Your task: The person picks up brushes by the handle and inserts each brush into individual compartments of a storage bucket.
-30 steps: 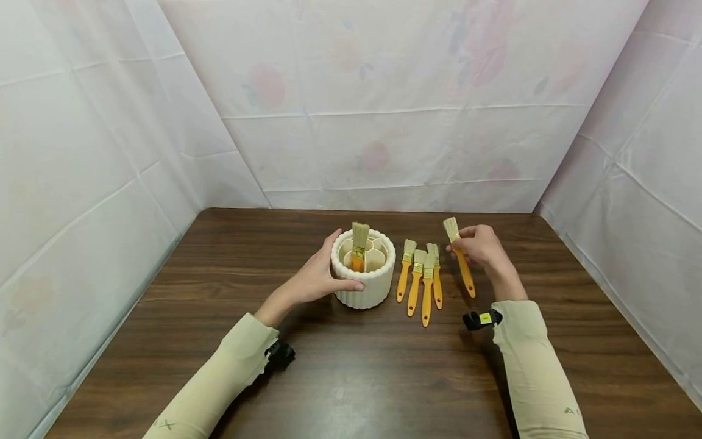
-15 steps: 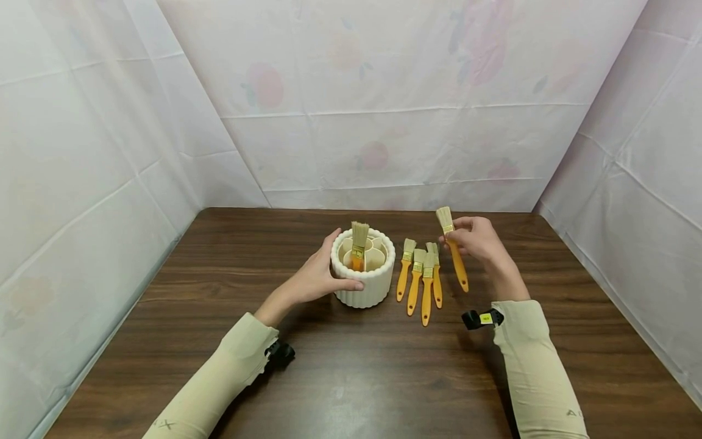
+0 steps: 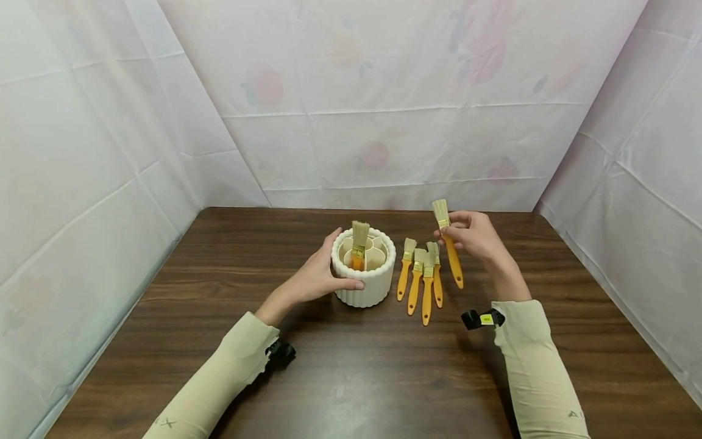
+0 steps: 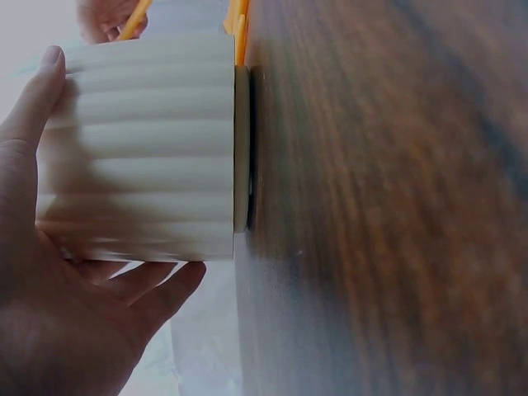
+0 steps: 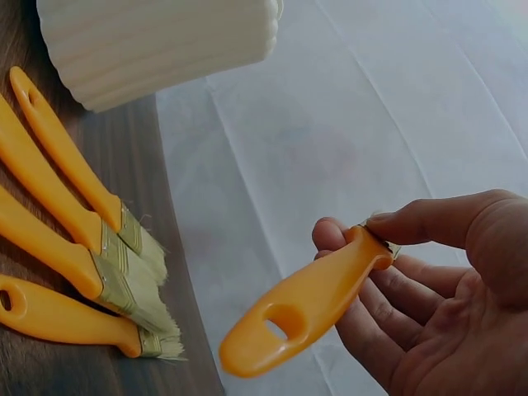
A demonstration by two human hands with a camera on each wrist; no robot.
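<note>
The right hand [image 3: 476,235] has lifted its brush [image 3: 448,244] higher and carried it left, closer to the holder [image 3: 364,268], since a second ago. Thumb and fingers [image 5: 429,221] pinch the brush just below the ferrule, handle hanging down clear of the worktop [image 3: 351,366], bristles up. The left hand [image 3: 315,277] hasn't budged, fingers curled round the holder's ribbed wall. One brush stands inside it [image 3: 359,244]; four more [image 3: 421,277] lie beside it.
</note>
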